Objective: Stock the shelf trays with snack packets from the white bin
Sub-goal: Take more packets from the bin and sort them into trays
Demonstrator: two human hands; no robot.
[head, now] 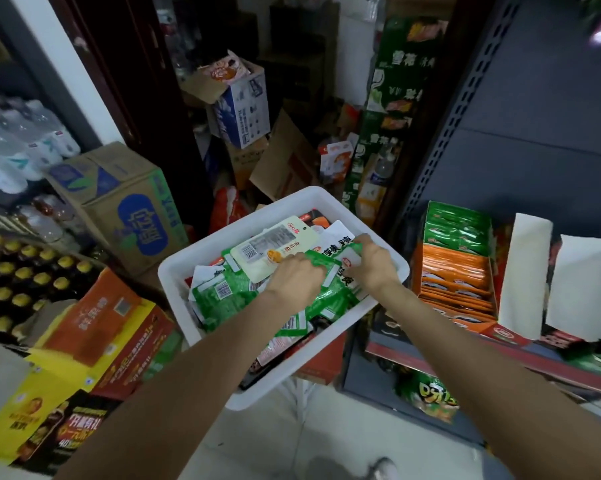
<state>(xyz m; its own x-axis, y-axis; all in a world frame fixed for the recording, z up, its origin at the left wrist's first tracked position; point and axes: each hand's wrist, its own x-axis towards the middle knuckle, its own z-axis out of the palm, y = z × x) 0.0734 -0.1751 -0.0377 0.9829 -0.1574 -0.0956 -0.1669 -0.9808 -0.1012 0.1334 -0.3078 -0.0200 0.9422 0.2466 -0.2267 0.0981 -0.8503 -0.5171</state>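
The white bin stands in the middle of the view, full of snack packets, mostly green ones, with a cream packet on top. Both my hands are inside it. My left hand grips green packets near the bin's centre. My right hand pinches a green and white packet near the bin's right rim. On the shelf to the right stand display trays: a green-packet tray above an orange-packet tray.
Cardboard boxes and bottle crates crowd the left side. More boxes pile up behind the bin. White tray flaps stick up on the shelf at right. A lower shelf holds green bags. Pale floor tiles lie below the bin.
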